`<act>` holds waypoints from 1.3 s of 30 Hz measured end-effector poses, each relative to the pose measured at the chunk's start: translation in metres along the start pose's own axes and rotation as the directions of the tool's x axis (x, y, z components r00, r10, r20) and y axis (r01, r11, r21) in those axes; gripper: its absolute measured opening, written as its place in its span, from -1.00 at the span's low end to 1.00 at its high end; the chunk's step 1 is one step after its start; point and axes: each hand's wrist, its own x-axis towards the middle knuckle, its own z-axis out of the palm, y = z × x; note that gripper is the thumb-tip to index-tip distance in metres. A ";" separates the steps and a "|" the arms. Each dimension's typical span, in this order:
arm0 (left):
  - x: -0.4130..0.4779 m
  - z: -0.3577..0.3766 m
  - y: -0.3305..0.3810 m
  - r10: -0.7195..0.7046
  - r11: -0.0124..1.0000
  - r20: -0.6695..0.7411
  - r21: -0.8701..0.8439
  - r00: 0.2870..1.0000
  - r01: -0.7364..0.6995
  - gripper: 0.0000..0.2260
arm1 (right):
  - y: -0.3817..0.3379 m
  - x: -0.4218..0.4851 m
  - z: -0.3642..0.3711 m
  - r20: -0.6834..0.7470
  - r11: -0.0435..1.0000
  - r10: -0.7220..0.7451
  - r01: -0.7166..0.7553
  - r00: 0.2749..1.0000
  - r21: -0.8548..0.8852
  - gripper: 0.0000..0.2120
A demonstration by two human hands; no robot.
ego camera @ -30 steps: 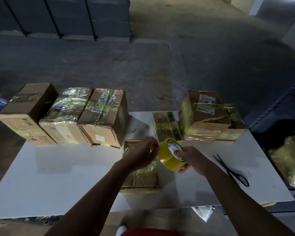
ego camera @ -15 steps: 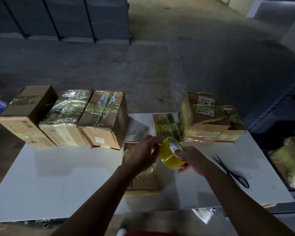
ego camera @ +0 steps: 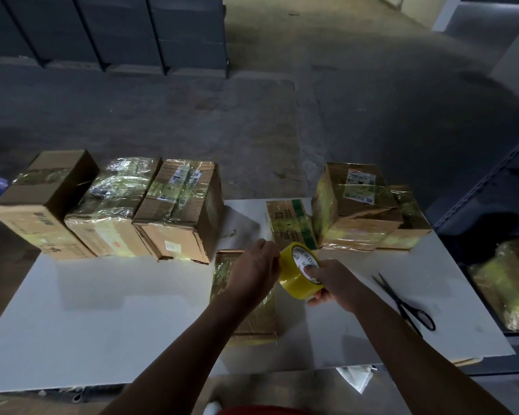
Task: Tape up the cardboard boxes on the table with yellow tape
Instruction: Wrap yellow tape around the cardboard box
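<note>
Surface [ego camera: 102,310]: white and flat, dimly lit, with grey concrete floor [ego camera: 252,100] beyond it.
Yellow tape roll [ego camera: 297,284]: held above the middle of the surface, over the right edge of the flat box, printed core turned to the camera.
Right hand [ego camera: 334,284]: thumb on the core's label, fingers wrapped under the roll and clamped on it.
Left hand [ego camera: 253,271]: back to the camera, fingers curled onto the roll's left rim; the fingertips are hidden.
Flat box [ego camera: 252,323]: lies under the left wrist near the front edge, partly covered in yellow tape.
Left row [ego camera: 114,211]: three cardboard boxes side by side at the far left edge, glossy with tape.
Green-striped box [ego camera: 288,223]: small, just behind the roll, beside the right stack.
Right stack [ego camera: 354,205]: taped boxes at the far right corner.
Scissors [ego camera: 408,304]: black, flat on the surface, right of the right forearm.
Shelf parcel [ego camera: 504,283]: tape-wrapped, off the surface at the right.
</note>
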 end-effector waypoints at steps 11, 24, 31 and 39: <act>0.001 0.001 -0.002 -0.086 0.981 0.108 -0.166 0.990 0.103 -0.93 | -0.002 -0.001 -0.007 0.056 0.998 -0.010 0.013 0.998 -0.056 -0.75; 0.004 0.003 -0.002 0.008 0.999 -0.108 -0.042 0.994 -0.013 -0.80 | -0.007 0.003 -0.001 0.106 0.996 0.061 -0.054 0.992 -0.066 -0.85; 0.005 0.001 -0.010 -0.040 0.985 -0.030 -0.168 0.999 0.035 -0.95 | -0.009 0.003 -0.007 0.159 0.980 0.067 -0.035 0.985 -0.194 -0.72; 0.004 -0.001 -0.030 -0.335 0.921 -0.020 -0.220 0.942 0.323 -0.90 | -0.005 0.008 0.008 0.150 0.884 -0.400 0.424 0.904 -0.199 -0.68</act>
